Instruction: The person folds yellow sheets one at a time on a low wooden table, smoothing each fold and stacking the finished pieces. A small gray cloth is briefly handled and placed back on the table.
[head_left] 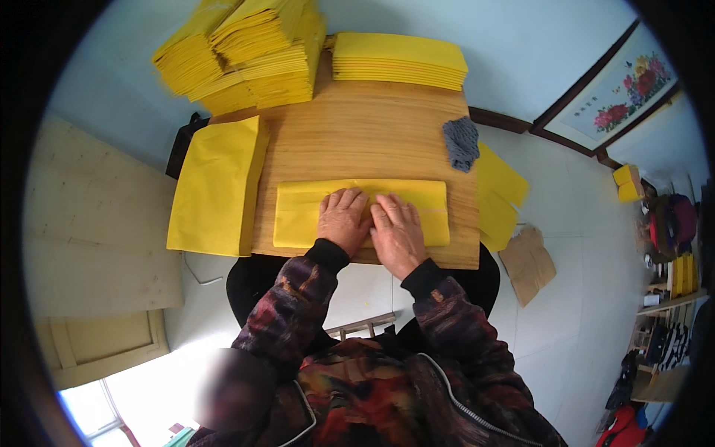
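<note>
A folded yellow paper bundle lies lengthwise across the near part of the wooden table. Both palms rest down on its middle, side by side, fingers pointing away from me. My left hand is flat with its fingers stretched out. Just beside it, my right hand presses on the same yellow paper, fingers extended and slightly bent. Neither hand grips anything. Whatever is under the palms is hidden.
A tall yellow pile stands at the back left, with a neat low yellow stack beside it. More yellow paper sits at the left edge. A grey crumpled cloth is on the right; brown paper lies on the floor.
</note>
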The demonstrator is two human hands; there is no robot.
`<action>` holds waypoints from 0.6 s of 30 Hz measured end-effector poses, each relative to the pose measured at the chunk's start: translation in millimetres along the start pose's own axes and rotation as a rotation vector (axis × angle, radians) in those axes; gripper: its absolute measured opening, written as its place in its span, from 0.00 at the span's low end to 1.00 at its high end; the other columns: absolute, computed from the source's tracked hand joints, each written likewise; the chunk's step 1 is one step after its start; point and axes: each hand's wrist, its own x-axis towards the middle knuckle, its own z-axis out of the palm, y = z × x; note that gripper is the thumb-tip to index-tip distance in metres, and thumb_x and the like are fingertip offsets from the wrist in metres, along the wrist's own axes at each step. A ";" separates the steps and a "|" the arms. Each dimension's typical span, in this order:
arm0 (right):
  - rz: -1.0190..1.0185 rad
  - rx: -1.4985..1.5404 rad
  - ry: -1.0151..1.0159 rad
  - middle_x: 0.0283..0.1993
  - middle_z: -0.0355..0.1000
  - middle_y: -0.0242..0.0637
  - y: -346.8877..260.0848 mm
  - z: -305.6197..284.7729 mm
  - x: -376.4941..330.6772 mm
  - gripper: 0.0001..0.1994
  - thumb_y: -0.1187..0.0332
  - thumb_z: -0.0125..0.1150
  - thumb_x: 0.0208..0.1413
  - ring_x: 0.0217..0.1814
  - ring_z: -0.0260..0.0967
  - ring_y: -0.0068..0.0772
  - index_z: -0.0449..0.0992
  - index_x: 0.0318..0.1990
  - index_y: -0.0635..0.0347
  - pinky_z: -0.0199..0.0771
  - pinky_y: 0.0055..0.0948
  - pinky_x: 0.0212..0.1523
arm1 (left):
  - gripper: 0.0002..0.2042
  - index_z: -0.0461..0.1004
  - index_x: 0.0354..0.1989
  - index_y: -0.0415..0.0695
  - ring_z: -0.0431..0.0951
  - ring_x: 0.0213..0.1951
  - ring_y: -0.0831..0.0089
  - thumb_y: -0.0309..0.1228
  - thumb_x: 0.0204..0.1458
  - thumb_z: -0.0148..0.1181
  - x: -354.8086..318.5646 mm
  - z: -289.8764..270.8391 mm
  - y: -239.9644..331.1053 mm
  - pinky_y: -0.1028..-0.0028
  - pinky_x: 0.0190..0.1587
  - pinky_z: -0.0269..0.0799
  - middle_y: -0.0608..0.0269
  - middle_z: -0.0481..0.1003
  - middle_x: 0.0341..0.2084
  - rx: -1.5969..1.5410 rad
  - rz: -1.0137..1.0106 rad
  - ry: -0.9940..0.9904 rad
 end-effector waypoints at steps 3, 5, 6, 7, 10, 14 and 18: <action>0.012 -0.076 -0.028 0.60 0.63 0.40 8.6 -0.1 8.2 0.19 0.68 0.59 0.50 0.66 0.56 0.47 0.71 0.51 0.61 0.53 0.55 0.63 | 0.21 0.72 0.48 0.45 0.67 0.53 0.57 0.37 0.44 0.61 1.2 -1.8 1.0 0.58 0.55 0.60 0.59 0.71 0.49 -0.027 0.005 0.025; 0.033 -0.108 -0.041 0.60 0.63 0.39 15.0 -0.3 13.9 0.19 0.68 0.59 0.50 0.66 0.55 0.46 0.71 0.51 0.60 0.53 0.55 0.63 | 0.21 0.72 0.47 0.45 0.67 0.53 0.56 0.38 0.44 0.63 1.4 -2.9 1.7 0.58 0.55 0.60 0.59 0.71 0.49 -0.035 -0.002 0.025; 0.033 -0.111 -0.053 0.60 0.63 0.39 17.9 -0.8 15.8 0.19 0.68 0.59 0.49 0.66 0.55 0.46 0.71 0.51 0.60 0.52 0.54 0.64 | 0.21 0.72 0.47 0.45 0.66 0.54 0.57 0.39 0.44 0.64 1.5 -3.0 2.6 0.58 0.55 0.60 0.59 0.71 0.48 -0.033 -0.007 0.027; 0.031 -0.114 -0.066 0.60 0.64 0.39 20.7 -0.9 17.6 0.20 0.68 0.60 0.49 0.66 0.55 0.46 0.71 0.51 0.60 0.52 0.54 0.64 | 0.21 0.72 0.47 0.45 0.66 0.54 0.57 0.40 0.44 0.64 1.4 -3.4 2.4 0.58 0.56 0.59 0.59 0.70 0.48 -0.019 0.014 0.033; 0.013 -0.126 -0.072 0.58 0.64 0.40 24.8 0.8 19.8 0.20 0.70 0.60 0.48 0.63 0.57 0.46 0.70 0.51 0.62 0.53 0.49 0.62 | 0.20 0.72 0.46 0.45 0.66 0.54 0.58 0.40 0.44 0.64 1.0 -3.5 2.4 0.58 0.57 0.58 0.59 0.70 0.48 -0.001 0.032 0.086; -0.005 -0.115 -0.051 0.56 0.64 0.41 25.5 4.1 19.6 0.20 0.71 0.59 0.48 0.62 0.57 0.47 0.71 0.50 0.64 0.53 0.47 0.62 | 0.20 0.72 0.45 0.45 0.66 0.54 0.58 0.40 0.44 0.64 2.0 -2.0 1.2 0.58 0.57 0.57 0.58 0.70 0.47 -0.037 0.012 0.062; -0.015 -0.126 -0.029 0.53 0.64 0.41 26.0 5.7 19.6 0.19 0.71 0.59 0.48 0.59 0.58 0.47 0.71 0.50 0.63 0.53 0.46 0.62 | 0.20 0.72 0.45 0.45 0.66 0.53 0.57 0.39 0.45 0.64 4.0 -0.3 1.3 0.58 0.58 0.57 0.58 0.70 0.46 -0.039 -0.002 0.059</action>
